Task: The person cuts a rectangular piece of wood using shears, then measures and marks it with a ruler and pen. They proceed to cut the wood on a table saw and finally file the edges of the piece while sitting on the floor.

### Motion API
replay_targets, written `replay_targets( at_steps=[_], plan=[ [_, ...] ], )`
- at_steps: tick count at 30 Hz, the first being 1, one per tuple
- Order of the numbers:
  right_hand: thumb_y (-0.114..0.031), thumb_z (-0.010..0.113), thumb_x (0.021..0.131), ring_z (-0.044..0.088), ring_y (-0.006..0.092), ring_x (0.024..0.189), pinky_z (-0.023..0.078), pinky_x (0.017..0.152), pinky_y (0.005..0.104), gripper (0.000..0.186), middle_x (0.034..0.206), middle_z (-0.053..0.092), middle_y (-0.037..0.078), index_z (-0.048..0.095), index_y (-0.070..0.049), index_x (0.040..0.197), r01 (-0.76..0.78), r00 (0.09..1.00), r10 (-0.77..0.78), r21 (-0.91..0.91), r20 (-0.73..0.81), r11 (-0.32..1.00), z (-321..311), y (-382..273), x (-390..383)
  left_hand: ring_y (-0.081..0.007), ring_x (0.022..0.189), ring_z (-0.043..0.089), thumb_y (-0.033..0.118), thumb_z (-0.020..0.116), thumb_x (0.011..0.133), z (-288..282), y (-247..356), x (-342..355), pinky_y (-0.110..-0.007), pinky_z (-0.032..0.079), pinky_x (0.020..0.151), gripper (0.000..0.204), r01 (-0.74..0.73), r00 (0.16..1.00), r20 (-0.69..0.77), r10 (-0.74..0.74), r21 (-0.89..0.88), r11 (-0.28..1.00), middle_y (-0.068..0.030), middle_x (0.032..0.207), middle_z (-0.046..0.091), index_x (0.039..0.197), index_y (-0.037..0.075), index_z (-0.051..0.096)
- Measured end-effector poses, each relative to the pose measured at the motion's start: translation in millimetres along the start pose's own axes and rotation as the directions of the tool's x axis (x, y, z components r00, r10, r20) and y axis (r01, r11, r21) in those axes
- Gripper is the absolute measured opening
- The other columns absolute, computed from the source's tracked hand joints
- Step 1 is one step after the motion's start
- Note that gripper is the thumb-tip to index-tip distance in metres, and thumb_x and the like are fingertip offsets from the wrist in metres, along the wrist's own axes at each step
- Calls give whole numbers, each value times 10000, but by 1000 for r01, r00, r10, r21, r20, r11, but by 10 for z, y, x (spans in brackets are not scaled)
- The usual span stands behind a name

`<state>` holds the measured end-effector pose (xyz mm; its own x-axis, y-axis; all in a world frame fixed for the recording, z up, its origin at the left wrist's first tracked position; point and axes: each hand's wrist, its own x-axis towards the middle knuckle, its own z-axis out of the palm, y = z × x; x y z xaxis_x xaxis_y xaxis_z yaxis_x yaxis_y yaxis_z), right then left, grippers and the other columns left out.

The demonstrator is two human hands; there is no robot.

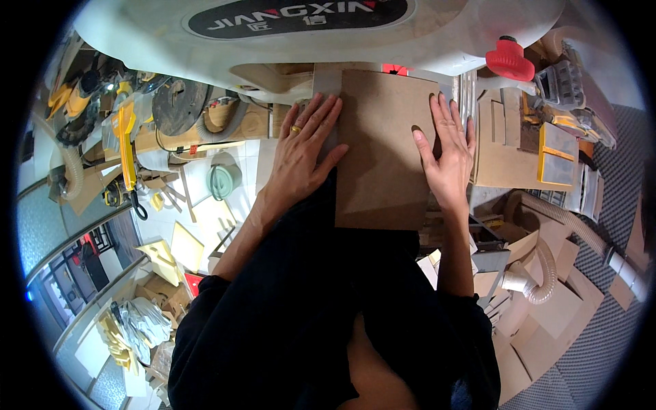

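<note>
Board (pixel 383 160) lies between our hands, its near edge toward our lap, its far edge reaching in below the machine's front. We judge the step in hand to be steadying and guiding it, best done with even, light pressure from both sides so it doesn't twist.

Our right hand (pixel 447 147) lies along the right edge, thumb laid over the top face. Our left hand (pixel 301 143) lies along the left edge, thumb tip just at the board. Neither grip pinches anything: fingers are stretched out flat, thumbs spread away from them. We would match the two thumbs for balance.

Farther in, metal rails (pixel 468 92) stand beside our right fingertips; we should mind that gap. Beyond hangs the pale machine (pixel 437 44), with a red knob (pixel 509 60) on its right. We cannot see any working part beneath it, so fingertips belong well short of that shadowed opening.
</note>
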<state>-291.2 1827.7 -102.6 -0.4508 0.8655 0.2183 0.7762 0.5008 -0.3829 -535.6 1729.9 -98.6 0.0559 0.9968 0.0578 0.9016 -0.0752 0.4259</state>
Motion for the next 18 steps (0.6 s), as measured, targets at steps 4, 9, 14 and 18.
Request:
replay_targets(
  at_steps=[4, 9, 14, 18],
  plan=[
    [-408, 578, 895, 377, 245, 1350, 162, 1139, 467, 576, 1406, 471, 73, 449, -157, 1397, -3, 1000, 3, -3, 3, 1000, 1, 2, -2, -244, 1418, 217, 391, 499, 932, 4, 2, -1, -443, 101, 1166, 642, 2, 1000, 3, -2, -5, 1000, -93, 1501, 316, 1463, 94, 296],
    [-404, 573, 899, 368, 245, 1355, 160, 1140, 468, 574, 1420, 454, 68, 440, -162, 1403, 3, 1000, -3, -6, 7, 1000, 1, 10, -6, -243, 1418, 216, 387, 497, 933, 23, -9, -4, -442, 100, 1167, 640, -2, 1000, 0, 2, 4, 1000, -89, 1501, 317, 1465, 96, 294],
    [-398, 570, 901, 367, 244, 1356, 159, 1140, 466, 568, 1421, 454, 66, 440, -163, 1402, -7, 1000, 7, 8, 4, 1000, 9, 13, -10, -242, 1424, 197, 449, 437, 945, 31, -22, 1, -452, 78, 1174, 639, 2, 1000, 8, -2, -12, 1000, -81, 1515, 289, 1475, 133, 272],
    [-398, 569, 903, 371, 240, 1354, 160, 1141, 460, 562, 1415, 461, 67, 447, -162, 1398, -5, 1000, 5, 5, -1, 1000, 11, 12, -11, -247, 1424, 198, 449, 435, 947, 36, -22, -4, -452, 80, 1173, 638, 0, 1000, 8, 0, -2, 1000, -79, 1515, 289, 1475, 130, 273]
  ],
)
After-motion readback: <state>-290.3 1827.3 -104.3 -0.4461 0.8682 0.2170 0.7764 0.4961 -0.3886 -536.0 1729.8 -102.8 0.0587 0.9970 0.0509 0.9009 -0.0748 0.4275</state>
